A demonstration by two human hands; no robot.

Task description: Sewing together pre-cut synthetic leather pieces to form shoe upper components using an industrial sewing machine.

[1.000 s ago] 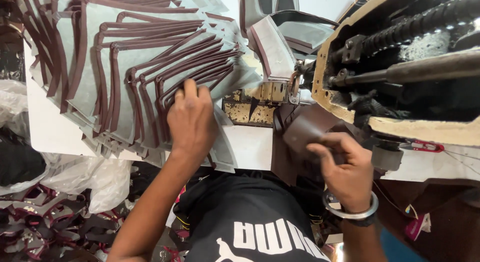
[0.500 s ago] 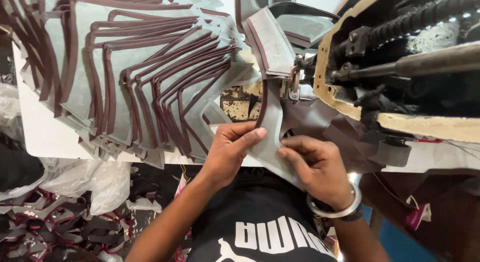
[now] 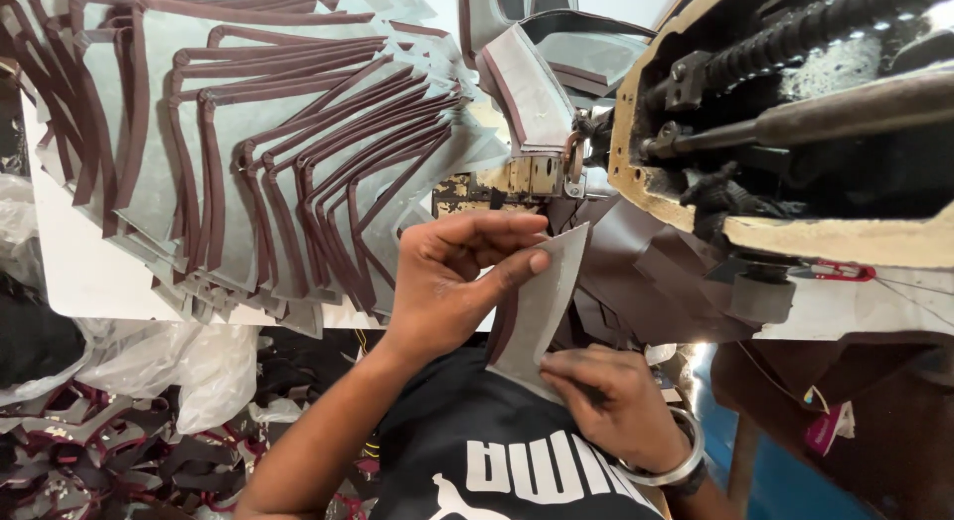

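Note:
My left hand (image 3: 452, 282) and my right hand (image 3: 606, 401) both hold one grey leather piece (image 3: 542, 301) with a dark brown edge, just in front of the sewing machine (image 3: 795, 133). The left thumb and fingers pinch its upper part; the right fingers grip its lower corner. Another grey piece (image 3: 527, 93) lies at the machine's metal presser part (image 3: 556, 172). A fanned stack of similar grey pieces with brown borders (image 3: 258, 152) covers the white table (image 3: 89, 272) to the left of my left hand.
Dark brown leather (image 3: 646, 272) lies under the machine head. Clear plastic bags (image 3: 169, 361) hang below the table edge, above a heap of brown scraps (image 3: 89, 460) on the floor. A metal bangle (image 3: 676, 460) is on my right wrist.
My left hand left the fanned stack and came over to the right hand. Both hands now hold a grey piece, which has been drawn back from the machine toward my body.

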